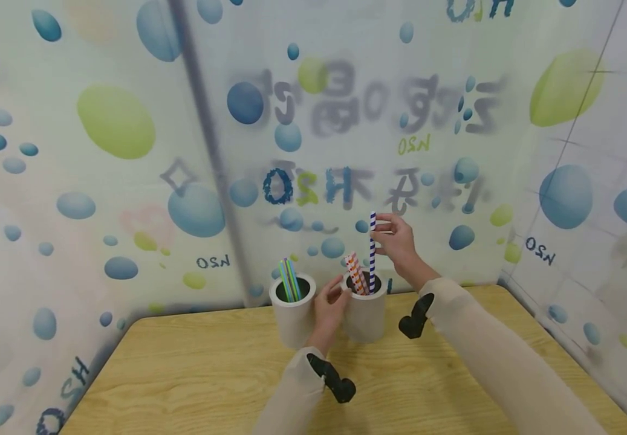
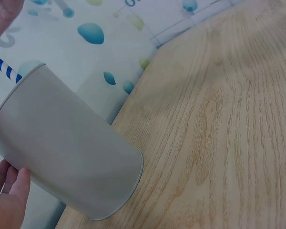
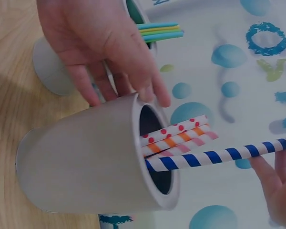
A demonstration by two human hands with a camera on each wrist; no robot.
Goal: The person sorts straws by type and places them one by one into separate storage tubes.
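My right hand pinches the upper part of a blue-and-white striped paper straw. The straw stands nearly upright, its lower end inside the right white cup. Shorter paper straws with red dots, orange stripes and pink stripes lean in the same cup. At that cup's left side, my left hand holds its rim with thumb and finger; the other fingers hang by the wall. The left wrist view shows the cup upright on the table, with fingers at its edge.
A second white cup stands just left of my left hand, holding green, blue and yellow straws. Both cups are near the back edge of the wooden table. A curtain with blue and green drops hangs close behind.
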